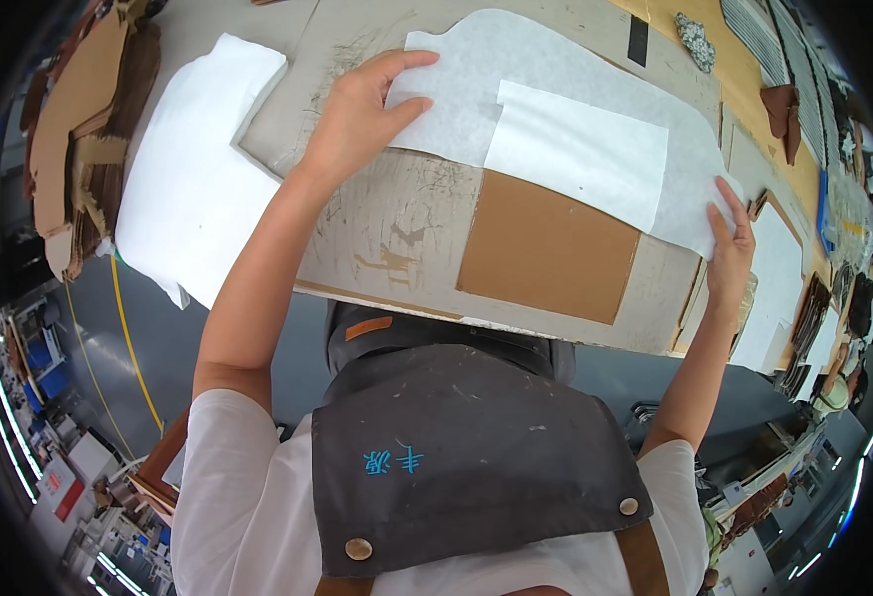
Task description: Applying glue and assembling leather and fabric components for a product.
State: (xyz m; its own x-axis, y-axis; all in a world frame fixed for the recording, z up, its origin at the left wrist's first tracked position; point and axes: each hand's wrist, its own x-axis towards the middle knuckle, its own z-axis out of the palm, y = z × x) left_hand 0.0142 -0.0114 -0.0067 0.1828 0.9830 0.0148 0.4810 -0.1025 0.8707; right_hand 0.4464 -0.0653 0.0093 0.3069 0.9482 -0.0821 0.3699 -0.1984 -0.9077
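Head: fingers [403, 64] touch white sheet [556, 62], clear of near table edge [387, 303].

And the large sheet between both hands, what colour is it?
The large sheet is pale greyish white, duller than the smaller sheet; clearest in the head view.

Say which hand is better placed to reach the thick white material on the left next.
Likely the left hand: it is at the left end of the long white sheet, nearer the thick white material. The right hand is at the opposite end.
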